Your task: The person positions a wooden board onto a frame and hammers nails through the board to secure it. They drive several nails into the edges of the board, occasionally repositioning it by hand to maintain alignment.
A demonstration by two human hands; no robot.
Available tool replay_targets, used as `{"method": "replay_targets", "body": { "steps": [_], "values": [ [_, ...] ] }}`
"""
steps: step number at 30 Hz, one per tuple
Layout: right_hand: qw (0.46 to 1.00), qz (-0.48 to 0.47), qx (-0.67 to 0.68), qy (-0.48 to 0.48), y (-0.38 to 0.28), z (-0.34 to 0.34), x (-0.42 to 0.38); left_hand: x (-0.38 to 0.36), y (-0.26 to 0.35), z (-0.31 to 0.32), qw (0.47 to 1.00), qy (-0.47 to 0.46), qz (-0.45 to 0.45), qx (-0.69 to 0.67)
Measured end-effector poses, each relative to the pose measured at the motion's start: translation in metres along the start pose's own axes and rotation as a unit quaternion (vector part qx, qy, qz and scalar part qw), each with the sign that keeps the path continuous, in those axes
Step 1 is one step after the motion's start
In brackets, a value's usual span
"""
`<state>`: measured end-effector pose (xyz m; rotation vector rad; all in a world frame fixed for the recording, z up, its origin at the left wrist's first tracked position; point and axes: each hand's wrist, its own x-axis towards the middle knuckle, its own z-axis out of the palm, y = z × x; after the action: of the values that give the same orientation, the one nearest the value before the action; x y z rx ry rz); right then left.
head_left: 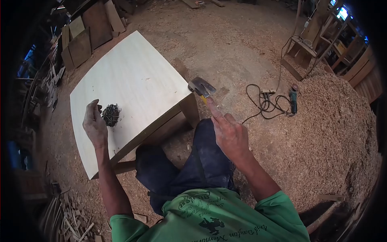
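Note:
My right hand (231, 135) is wrapped round the yellow handle of a hammer (202, 87), index finger stretched along it. The hammer's broad, dark metal head is beside the right corner of a pale plywood panel (133, 72), which tops a wooden frame in front of my knees. On the panel's left part, my left hand (95, 124) is beside a small heap of dark nails (110, 115). Its fingers are extended and slightly curved, with nothing visible in them.
A green angle grinder (293, 101) lies on the floor at right with its coiled black cord (264, 107). Wood shavings (322, 133) are heaped beyond it. Boards (90, 32) lean at the upper left; offcuts (76, 220) lie at the lower left. A wooden stand (298, 56) is at the upper right.

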<state>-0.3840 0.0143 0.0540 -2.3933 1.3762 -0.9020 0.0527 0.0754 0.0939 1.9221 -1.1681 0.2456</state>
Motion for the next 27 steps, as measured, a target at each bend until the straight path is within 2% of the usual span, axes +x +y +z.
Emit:
{"method": "replay_targets", "body": {
  "steps": [2, 4, 8, 10, 12, 13, 16, 17, 20, 23, 25, 27],
  "values": [
    [1.000, -0.008, 0.001, 0.006, 0.000, 0.002, 0.000, -0.006, 0.024, 0.009, 0.993, -0.004, -0.059, -0.100],
    [1.000, -0.018, 0.007, 0.019, 0.001, 0.002, 0.000, -0.016, 0.050, 0.018, 0.965, -0.058, -0.103, -0.234],
    [1.000, -0.010, 0.005, 0.014, -0.001, 0.000, 0.000, -0.037, 0.089, 0.060, 0.952, -0.150, -0.033, -0.264],
    [1.000, -0.008, 0.005, 0.011, -0.002, -0.001, 0.000, -0.042, 0.126, 0.077, 0.953, -0.166, 0.033, -0.250],
    [1.000, -0.013, 0.004, 0.020, -0.002, 0.000, 0.000, -0.045, 0.141, 0.103, 0.934, -0.204, -0.008, -0.293],
    [1.000, -0.015, 0.004, 0.023, -0.001, 0.000, 0.000, -0.047, 0.147, 0.118, 0.915, -0.220, -0.064, -0.331],
    [1.000, 0.002, 0.007, -0.005, 0.000, -0.001, 0.001, -0.052, 0.153, 0.157, 0.883, -0.201, -0.104, -0.412],
    [0.999, 0.007, 0.034, -0.002, 0.002, -0.001, 0.002, -0.054, 0.150, 0.162, 0.881, -0.207, -0.101, -0.414],
    [0.993, 0.019, 0.112, 0.017, 0.011, 0.006, 0.003, -0.057, 0.146, 0.155, 0.927, -0.223, -0.033, -0.300],
    [0.987, 0.013, 0.151, 0.052, 0.016, 0.012, 0.005, -0.051, 0.148, 0.149, 0.942, -0.248, 0.038, -0.223],
    [0.989, -0.009, 0.141, 0.046, 0.012, 0.005, 0.012, -0.049, 0.156, 0.146, 0.947, -0.252, 0.036, -0.194],
    [0.987, 0.009, 0.159, 0.012, 0.002, -0.016, 0.025, -0.052, 0.163, 0.146, 0.953, -0.249, 0.041, -0.169]
  ]
}}
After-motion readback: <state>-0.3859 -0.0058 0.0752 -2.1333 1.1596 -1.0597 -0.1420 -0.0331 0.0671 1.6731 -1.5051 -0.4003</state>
